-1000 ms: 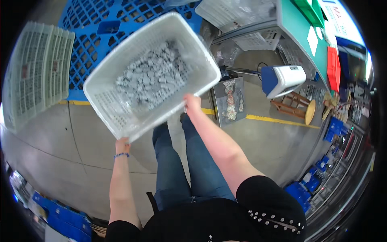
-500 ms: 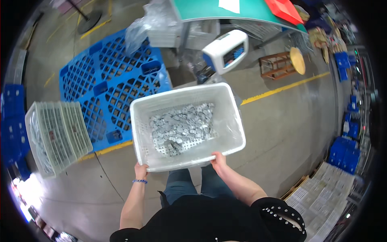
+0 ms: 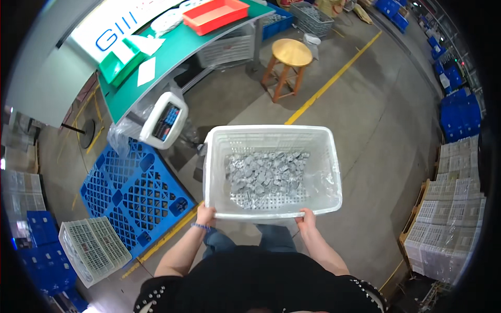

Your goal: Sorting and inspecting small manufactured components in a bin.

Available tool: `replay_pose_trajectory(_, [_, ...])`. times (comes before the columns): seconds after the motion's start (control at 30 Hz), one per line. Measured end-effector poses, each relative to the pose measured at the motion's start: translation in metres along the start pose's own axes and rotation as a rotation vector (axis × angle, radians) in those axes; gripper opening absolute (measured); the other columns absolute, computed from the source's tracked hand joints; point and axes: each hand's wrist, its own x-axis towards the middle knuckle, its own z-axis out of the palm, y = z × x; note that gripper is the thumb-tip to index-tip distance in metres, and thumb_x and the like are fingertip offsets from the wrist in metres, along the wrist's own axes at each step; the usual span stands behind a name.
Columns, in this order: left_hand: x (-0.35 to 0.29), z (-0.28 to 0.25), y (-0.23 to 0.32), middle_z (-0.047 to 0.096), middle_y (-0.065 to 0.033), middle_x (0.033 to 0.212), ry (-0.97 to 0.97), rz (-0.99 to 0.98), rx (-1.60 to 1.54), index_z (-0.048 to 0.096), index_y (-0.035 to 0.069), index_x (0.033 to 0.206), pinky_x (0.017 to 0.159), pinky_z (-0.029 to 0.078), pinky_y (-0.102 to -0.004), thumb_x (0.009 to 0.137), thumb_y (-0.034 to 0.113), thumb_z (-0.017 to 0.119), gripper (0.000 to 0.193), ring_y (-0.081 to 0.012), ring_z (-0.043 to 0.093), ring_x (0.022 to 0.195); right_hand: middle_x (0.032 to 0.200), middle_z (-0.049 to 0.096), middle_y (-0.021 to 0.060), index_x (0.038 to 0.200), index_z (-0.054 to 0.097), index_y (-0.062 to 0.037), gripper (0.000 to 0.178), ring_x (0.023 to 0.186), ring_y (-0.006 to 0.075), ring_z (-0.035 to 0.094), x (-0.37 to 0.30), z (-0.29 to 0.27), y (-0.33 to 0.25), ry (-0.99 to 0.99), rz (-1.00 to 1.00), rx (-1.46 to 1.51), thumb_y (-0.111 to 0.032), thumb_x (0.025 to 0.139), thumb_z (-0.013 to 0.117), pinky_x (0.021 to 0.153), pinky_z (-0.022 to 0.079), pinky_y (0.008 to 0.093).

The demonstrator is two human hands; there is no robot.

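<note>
A white perforated plastic basket is in front of me, held by its near rim. My left hand is closed on the near left corner, a blue bracelet at its wrist. Toward the near right corner, my right hand grips the same rim. Fingers of both hands are partly hidden by the basket wall. Many small grey metal-looking parts lie loose on the basket's floor, too small to name exactly. Just beyond the far left corner stands a white scale display with a dark keypad.
A blue plastic pallet lies on the left, with a pale crate stack beside it. Ahead are a green-topped table, holding a red tray, and a round wooden stool. Stacked grey crates stand at right.
My view has swung to the right, so the table, pallet and scale display sit further left. The basket stays in both hands; my right hand is nearer its right corner in view.
</note>
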Motion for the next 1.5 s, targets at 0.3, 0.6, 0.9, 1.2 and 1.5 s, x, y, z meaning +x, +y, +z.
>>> replay_pose_trajectory(0.3, [-0.004,0.295,0.177,0.06,-0.0093,0.083,-0.2,0.013,0.099,0.055,0.002,0.111,0.051,0.052,-0.035,0.067,-0.004,0.05,0.045,-0.0218,0.061,0.067,0.086,0.055,0.0101,0.095,0.05,-0.0019,0.03,0.074,0.0266,0.059,0.092,-0.041,-0.242,-0.009,-0.078,0.329,0.002,0.065,0.052,0.064,0.054,0.0388])
replay_pose_trajectory(0.6, [0.104,0.582,0.308,0.061,-0.0102,0.082,-0.491,0.176,0.098,0.054,0.001,0.113,0.05,0.05,-0.0296,0.069,0.0,0.051,0.044,-0.0182,0.06,0.062,0.111,0.054,0.0154,0.115,0.047,-0.0001,0.049,0.103,0.034,0.054,0.191,0.004,-0.508,-0.093,-0.316,0.399,0.002,0.066,0.052,0.087,0.048,0.0508])
replay_pose_trajectory(0.9, [0.19,0.789,0.464,0.061,-0.0091,0.08,-0.44,0.242,-0.039,0.056,0.002,0.112,0.048,0.049,-0.0277,0.07,0.001,0.052,0.043,-0.0169,0.06,0.061,0.102,0.055,0.0129,0.106,0.049,0.0016,0.039,0.091,0.0282,0.057,0.285,0.147,-0.776,-0.094,-0.395,0.243,0.001,0.068,0.053,0.078,0.053,0.041])
replay_pose_trajectory(1.2, [0.325,0.876,0.565,0.058,-0.008,0.096,-0.4,0.24,-0.459,0.025,0.011,0.139,0.056,0.052,-0.028,0.081,0.023,0.065,0.071,-0.0135,0.058,0.073,0.106,0.053,0.0128,0.11,0.049,-0.001,0.046,0.092,0.03,0.056,0.432,0.428,-1.004,-0.249,-0.365,-0.109,0.001,0.065,0.055,0.081,0.052,0.0442])
replay_pose_trajectory(1.5, [0.505,0.757,0.433,0.059,-0.0177,0.105,0.909,0.033,-0.888,0.049,-0.009,0.115,0.084,0.046,-0.0331,0.077,0.031,0.07,0.059,-0.0248,0.057,0.097,0.1,0.052,0.0101,0.105,0.05,-0.0048,0.039,0.092,0.0269,0.055,0.501,0.732,-1.032,-0.421,-0.377,-0.633,0.0,0.067,0.056,0.073,0.052,0.0414])
